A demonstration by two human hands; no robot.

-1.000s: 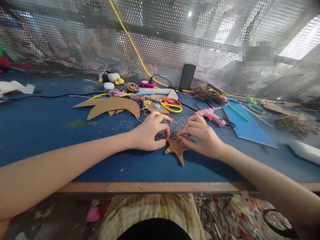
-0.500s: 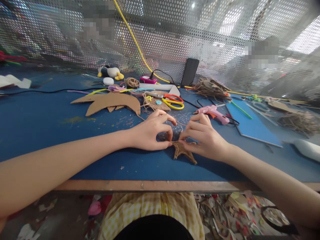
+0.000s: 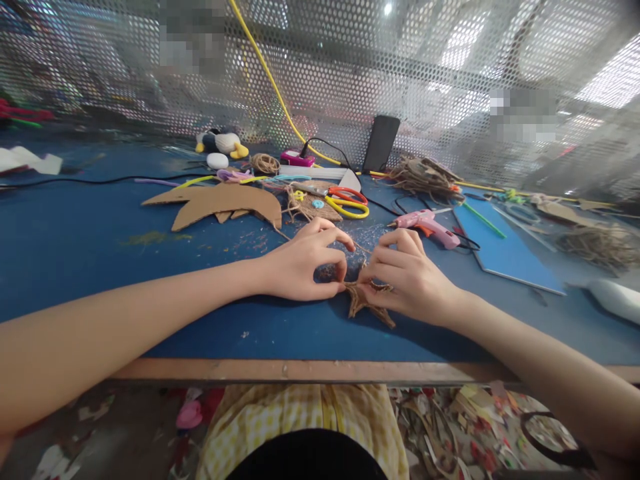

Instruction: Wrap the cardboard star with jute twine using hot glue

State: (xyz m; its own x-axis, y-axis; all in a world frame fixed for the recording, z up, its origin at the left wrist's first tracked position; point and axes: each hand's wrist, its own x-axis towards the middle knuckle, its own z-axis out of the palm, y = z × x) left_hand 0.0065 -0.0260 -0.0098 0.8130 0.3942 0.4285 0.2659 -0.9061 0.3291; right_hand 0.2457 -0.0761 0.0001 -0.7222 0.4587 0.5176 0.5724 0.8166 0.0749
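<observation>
A small brown cardboard star (image 3: 368, 305), edged with twine, lies on the blue tabletop near its front edge. My left hand (image 3: 313, 263) pinches the star's left point between thumb and finger. From the right, my right hand (image 3: 407, 273) has its fingertips closed on the star's upper part, close to the left thumb; they hide some of it. A strand of twine (image 3: 361, 247) runs between the two hands. Just behind them lie scissors (image 3: 347, 201) with red and yellow handles, on a twine-covered piece.
A curved cardboard cutout (image 3: 225, 203) lies left. To the right are a pink glue gun (image 3: 429, 225) and a blue board (image 3: 505, 247). A phone (image 3: 381, 143) leans on the perforated metal screen (image 3: 320, 73); twine bundles (image 3: 423, 177) lie near it. The table's wooden edge (image 3: 320, 369) is in front.
Both hands stay almost where they were, still on the star. The right fingers have shifted very slightly.
</observation>
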